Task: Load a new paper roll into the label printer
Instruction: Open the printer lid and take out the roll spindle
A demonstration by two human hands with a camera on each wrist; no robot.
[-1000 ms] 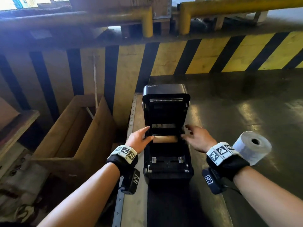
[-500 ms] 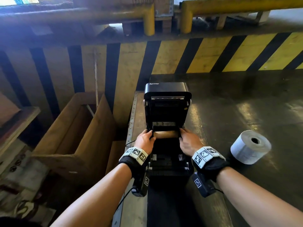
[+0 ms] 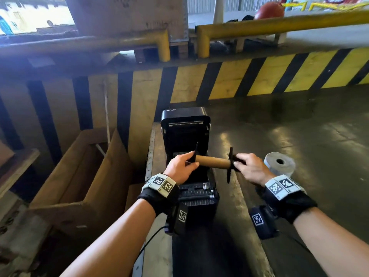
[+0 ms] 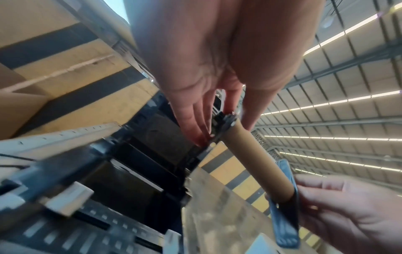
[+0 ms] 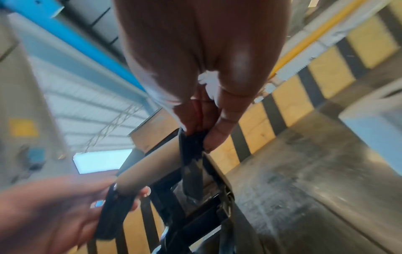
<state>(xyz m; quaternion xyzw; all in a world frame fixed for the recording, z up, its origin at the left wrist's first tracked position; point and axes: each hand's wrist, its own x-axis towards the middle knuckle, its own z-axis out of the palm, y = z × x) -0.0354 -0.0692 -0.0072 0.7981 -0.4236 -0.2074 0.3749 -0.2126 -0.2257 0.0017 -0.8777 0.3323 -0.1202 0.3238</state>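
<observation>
The new paper roll point(image 3: 279, 163), white with a dark core hole, lies on its side on the grey floor point(image 3: 319, 136) to the right of the label printer point(image 3: 187, 140), partly hidden behind the right hand point(image 3: 250, 168). The printer is black, its lid raised upright at the far end and its paper bay open toward the person. It stands on a narrow worn platform point(image 3: 157, 148) beside the floor.

Above the open bay, both hands hold an empty brown cardboard core point(image 3: 212, 161) mounted on a black spindle with a flat guide plate at each end. The core is roughly level and clear of the bay. The left hand point(image 3: 180, 167) pinches the left guide plate point(image 3: 194, 154) between thumb and fingers; in the left wrist view the fingers point(image 4: 195, 120) lie along that plate's outer side with the thumb near the core's end. The right hand grips the black spindle end outside the right guide plate point(image 3: 230, 164); the right wrist view shows its thumb and fingers point(image 5: 217, 135) closed on the dark plastic, though that picture is blurred.

To the left of the platform sits an open cardboard box point(image 3: 79, 172). Behind the printer runs a low wall point(image 3: 229, 82) painted in yellow and black stripes, topped by yellow rails point(image 3: 279, 25).
</observation>
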